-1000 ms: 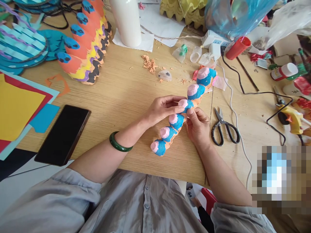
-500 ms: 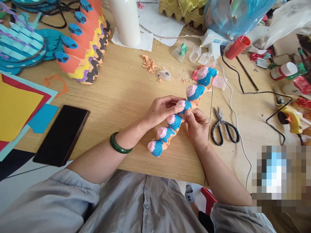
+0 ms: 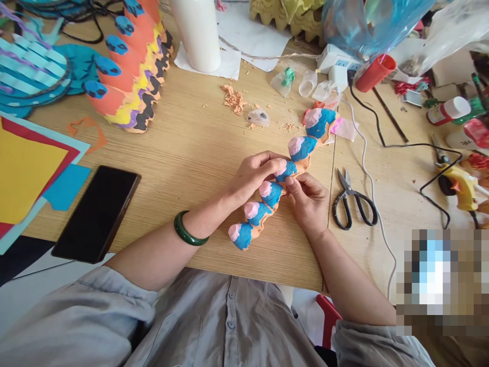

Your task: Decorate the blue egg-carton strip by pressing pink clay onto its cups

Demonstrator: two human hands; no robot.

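Observation:
A strip of egg carton cups (image 3: 270, 193) is held slantwise over the table, its cups coated in blue with pink tips and an orange lower edge. My left hand (image 3: 252, 176) grips it from the left near the middle, fingers over a pink tip. From the right, my right hand (image 3: 307, 204) pinches the orange edge, thumb on top; the fingers beneath are partly hidden. Black-handled scissors (image 3: 353, 200) lie on the table just right of my right hand.
A phone (image 3: 97, 213) and coloured paper sheets (image 3: 34, 178) lie at left. Behind them stands an orange painted egg carton piece (image 3: 130, 76). A white cylinder (image 3: 196, 35), orange scraps (image 3: 234, 99), a power strip (image 3: 334, 61), cables and a yellow glue gun (image 3: 458, 186) are farther out.
The carton strip has shifted slightly left and tilted a little in my hands. Both hands keep nearly the same hold on it.

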